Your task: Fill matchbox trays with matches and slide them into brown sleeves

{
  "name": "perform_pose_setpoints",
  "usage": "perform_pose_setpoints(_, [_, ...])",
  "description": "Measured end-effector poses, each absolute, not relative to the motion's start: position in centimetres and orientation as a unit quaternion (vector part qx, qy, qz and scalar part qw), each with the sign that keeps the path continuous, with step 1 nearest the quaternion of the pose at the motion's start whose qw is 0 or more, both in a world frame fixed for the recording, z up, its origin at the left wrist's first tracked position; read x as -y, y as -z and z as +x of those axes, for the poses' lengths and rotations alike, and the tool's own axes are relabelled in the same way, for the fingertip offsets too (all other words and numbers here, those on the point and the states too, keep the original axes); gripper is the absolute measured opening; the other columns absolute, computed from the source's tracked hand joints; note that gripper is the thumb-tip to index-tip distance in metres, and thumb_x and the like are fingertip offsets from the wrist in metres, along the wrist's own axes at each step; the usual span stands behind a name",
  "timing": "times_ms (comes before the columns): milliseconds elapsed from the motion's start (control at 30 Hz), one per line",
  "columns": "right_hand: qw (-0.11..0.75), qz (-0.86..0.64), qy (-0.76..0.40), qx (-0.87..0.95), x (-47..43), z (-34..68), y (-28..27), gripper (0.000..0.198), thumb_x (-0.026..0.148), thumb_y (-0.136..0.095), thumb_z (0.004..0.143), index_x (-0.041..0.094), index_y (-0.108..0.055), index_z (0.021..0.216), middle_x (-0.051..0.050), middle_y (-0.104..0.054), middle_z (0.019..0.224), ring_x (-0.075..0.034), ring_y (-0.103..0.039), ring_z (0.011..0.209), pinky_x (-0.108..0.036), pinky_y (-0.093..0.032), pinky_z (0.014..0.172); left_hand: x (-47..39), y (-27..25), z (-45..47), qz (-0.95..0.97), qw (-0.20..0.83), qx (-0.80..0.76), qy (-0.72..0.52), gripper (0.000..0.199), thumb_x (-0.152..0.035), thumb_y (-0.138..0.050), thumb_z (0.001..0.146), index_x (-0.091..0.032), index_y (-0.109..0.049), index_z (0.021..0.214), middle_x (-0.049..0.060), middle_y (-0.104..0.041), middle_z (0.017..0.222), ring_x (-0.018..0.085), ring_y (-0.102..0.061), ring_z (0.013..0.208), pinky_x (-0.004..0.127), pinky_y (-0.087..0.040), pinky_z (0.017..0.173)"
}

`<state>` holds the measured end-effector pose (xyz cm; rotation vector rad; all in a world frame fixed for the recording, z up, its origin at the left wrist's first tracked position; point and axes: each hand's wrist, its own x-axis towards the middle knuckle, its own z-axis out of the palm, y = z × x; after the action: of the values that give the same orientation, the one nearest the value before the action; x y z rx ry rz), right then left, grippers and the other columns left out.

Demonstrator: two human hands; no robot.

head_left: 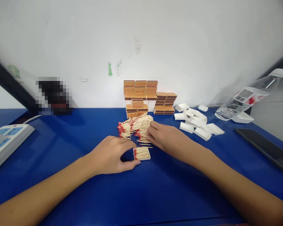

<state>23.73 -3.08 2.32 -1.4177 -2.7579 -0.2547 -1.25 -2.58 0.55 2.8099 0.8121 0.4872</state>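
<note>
My left hand (113,154) steadies a small white matchbox tray (141,159), thumb at its near side and fingers at its far left corner. Red-headed matches (141,153) lie in the tray, heads to the left. Just beyond it is a big loose pile of matches (141,124). My right hand (163,135) is at the right side of this pile, fingers pinched on the plain ends of matches; its fingertips are partly hidden. A few single matches (145,144) lie between pile and tray.
Orange matchboxes (140,91) are stacked against the wall. White empty trays (193,121) lie heaped at the right. Farther right are a tilted water bottle (245,94) and a phone (265,147). A power strip (13,138) sits at the left edge of the blue table (132,197).
</note>
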Motion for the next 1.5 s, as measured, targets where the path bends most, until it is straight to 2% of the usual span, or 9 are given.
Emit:
perform_pose_setpoints(200, [0.062, -0.471, 0.065, 0.878, 3.0, 25.0, -2.9, 0.014, 0.018, -0.053, 0.105, 0.014, -0.062, 0.096, -0.01, -0.062, 0.103, -0.018, -0.062, 0.077, -0.03, -0.041, 0.063, 2.6, -0.7, -1.2, 0.939, 0.085, -0.286, -0.171, 0.025, -0.041, -0.07, 0.092, -0.019, -0.073, 0.102, -0.003, -0.065, 0.067, 0.013, -0.06, 0.057, 0.026, -0.04, 0.058])
perform_pose_setpoints(367, [0.179, -0.426, -0.098, 0.881, 3.9, 24.7, -3.5, 0.014, 0.025, -0.053, 0.107, 0.018, -0.059, 0.096, -0.004, -0.06, 0.1, -0.015, -0.058, 0.078, -0.027, -0.044, 0.067, 2.6, -0.5, -1.2, 0.933, 0.081, -0.304, -0.173, 0.027, -0.044, -0.069, 0.093, -0.019, -0.072, 0.104, -0.003, -0.064, 0.067, 0.013, -0.059, 0.056, 0.026, -0.04, 0.058])
perform_pose_setpoints(500, [0.181, -0.407, -0.183, 0.876, 4.6, 23.7, -3.0, 0.013, 0.025, -0.055, 0.106, 0.019, -0.06, 0.095, -0.003, -0.061, 0.101, -0.014, -0.058, 0.08, -0.026, -0.045, 0.07, 2.5, -0.6, -1.3, 0.932, 0.075, -0.313, -0.164, 0.027, -0.045, -0.069, 0.092, -0.018, -0.069, 0.093, -0.003, -0.062, 0.066, 0.013, -0.057, 0.055, 0.026, -0.037, 0.055])
perform_pose_setpoints(567, [0.16, -0.409, -0.168, 0.883, 4.8, 23.4, -2.6, 0.013, 0.025, -0.056, 0.106, 0.019, -0.061, 0.096, -0.004, -0.061, 0.103, -0.014, -0.058, 0.079, -0.028, -0.045, 0.069, 2.4, -0.7, -1.3, 0.932, 0.079, -0.317, -0.158, 0.027, -0.045, -0.07, 0.092, -0.018, -0.069, 0.092, -0.003, -0.062, 0.066, 0.013, -0.057, 0.054, 0.026, -0.037, 0.054])
perform_pose_setpoints(733, [0.133, -0.405, -0.134, 0.894, 4.9, 23.5, -2.1, 0.014, 0.026, -0.056, 0.106, 0.018, -0.065, 0.099, -0.005, -0.062, 0.104, -0.015, -0.06, 0.079, -0.03, -0.046, 0.07, 2.4, -0.7, -1.4, 0.931, 0.087, -0.318, -0.158, 0.03, -0.047, -0.07, 0.092, -0.02, -0.072, 0.104, -0.004, -0.063, 0.066, 0.013, -0.057, 0.055, 0.026, -0.038, 0.055])
perform_pose_setpoints(900, [0.122, -0.398, -0.133, 0.899, 4.9, 23.6, -2.0, 0.011, 0.023, -0.058, 0.104, 0.019, -0.068, 0.102, -0.005, -0.063, 0.105, -0.016, -0.062, 0.083, -0.03, -0.047, 0.073, 2.4, -0.7, -1.5, 0.934, 0.082, -0.312, -0.154, 0.028, -0.046, -0.071, 0.092, -0.02, -0.072, 0.104, -0.004, -0.063, 0.067, 0.013, -0.058, 0.055, 0.025, -0.039, 0.055])
perform_pose_setpoints(1333, [0.149, -0.374, -0.155, 0.902, 5.2, 23.5, -2.3, 0.015, 0.022, -0.057, 0.104, 0.021, -0.072, 0.105, -0.004, -0.061, 0.099, -0.015, -0.06, 0.08, -0.028, -0.047, 0.073, 2.6, -0.8, -1.3, 0.943, 0.076, -0.276, -0.168, 0.023, -0.041, -0.069, 0.094, -0.018, -0.068, 0.096, -0.004, -0.063, 0.067, 0.012, -0.056, 0.054, 0.025, -0.038, 0.055])
perform_pose_setpoints(1500, [0.195, -0.401, -0.126, 0.886, 4.3, 24.7, -2.5, 0.013, 0.022, -0.059, 0.102, 0.021, -0.072, 0.103, -0.005, -0.065, 0.101, -0.015, -0.062, 0.081, -0.028, -0.046, 0.071, 2.7, -0.9, -1.3, 0.941, 0.099, -0.277, -0.168, 0.025, -0.042, -0.072, 0.09, -0.019, -0.071, 0.099, -0.005, -0.062, 0.066, 0.011, -0.056, 0.054, 0.025, -0.038, 0.055])
